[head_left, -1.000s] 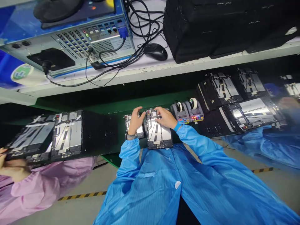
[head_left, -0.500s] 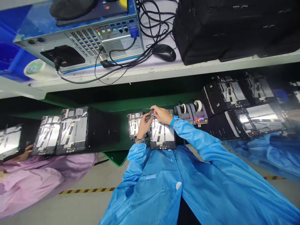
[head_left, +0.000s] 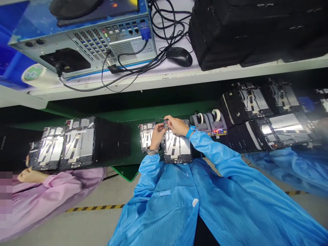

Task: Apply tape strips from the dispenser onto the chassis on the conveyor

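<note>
My left hand (head_left: 156,134) and my right hand (head_left: 176,125) meet above the far end of an opened tablet chassis (head_left: 178,148) on the green belt (head_left: 128,118). Both pinch a small part (head_left: 166,124) between their fingertips, with a thin wire sticking out to its left. A second opened chassis (head_left: 146,136) lies just left of the first, partly under my left wrist. Blue sleeves cover both arms.
Two tape dispensers (head_left: 208,123) stand right of my hands. More opened chassis lie on black trays at right (head_left: 269,128) and left (head_left: 64,143). A person in a pink coat (head_left: 43,194) works at left, a blue-sleeved person (head_left: 302,167) at right. A shelf (head_left: 164,80) holds a computer case and mouse.
My hands lifted off the chassis and came together, pinching the small part above its far end. The person at left shifted the left tray's chassis. Since half a second ago, hardly any movement.
</note>
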A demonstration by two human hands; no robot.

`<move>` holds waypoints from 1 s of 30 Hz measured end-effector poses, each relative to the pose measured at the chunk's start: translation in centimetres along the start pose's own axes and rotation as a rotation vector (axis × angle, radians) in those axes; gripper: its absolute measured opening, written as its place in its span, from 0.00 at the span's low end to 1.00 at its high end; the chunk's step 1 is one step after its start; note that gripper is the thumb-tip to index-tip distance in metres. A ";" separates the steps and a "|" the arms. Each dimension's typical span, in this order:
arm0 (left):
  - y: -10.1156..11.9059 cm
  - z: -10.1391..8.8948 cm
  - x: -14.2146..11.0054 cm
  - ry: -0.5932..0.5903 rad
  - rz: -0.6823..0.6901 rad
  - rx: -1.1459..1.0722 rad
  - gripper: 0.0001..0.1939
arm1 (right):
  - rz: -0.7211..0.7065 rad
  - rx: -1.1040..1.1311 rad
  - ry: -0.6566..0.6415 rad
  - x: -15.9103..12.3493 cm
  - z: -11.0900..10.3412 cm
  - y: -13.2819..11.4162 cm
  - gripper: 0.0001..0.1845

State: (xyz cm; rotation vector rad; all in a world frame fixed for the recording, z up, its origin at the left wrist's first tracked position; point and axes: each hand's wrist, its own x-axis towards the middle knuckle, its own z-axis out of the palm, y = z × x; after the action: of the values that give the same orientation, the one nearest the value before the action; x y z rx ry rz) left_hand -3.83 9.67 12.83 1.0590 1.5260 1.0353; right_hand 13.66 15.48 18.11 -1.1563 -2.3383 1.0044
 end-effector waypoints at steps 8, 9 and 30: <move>-0.2 0.1 0.4 -0.003 -0.024 -0.032 0.22 | 0.239 0.666 0.243 -3.9 -1.0 -3.5 0.27; -0.1 0.1 0.3 -0.002 -0.013 -0.020 0.22 | 0.275 0.873 0.231 -4.8 -0.8 -4.2 0.27; 1.9 0.2 -0.5 -0.064 0.165 0.197 0.15 | 0.577 1.865 0.189 -6.5 3.3 -6.4 0.23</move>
State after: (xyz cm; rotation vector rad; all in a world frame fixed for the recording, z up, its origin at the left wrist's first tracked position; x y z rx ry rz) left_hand -3.26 9.68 14.76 1.3610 1.5316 0.9667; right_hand 12.20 6.22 20.54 -0.8114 -0.1652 2.1720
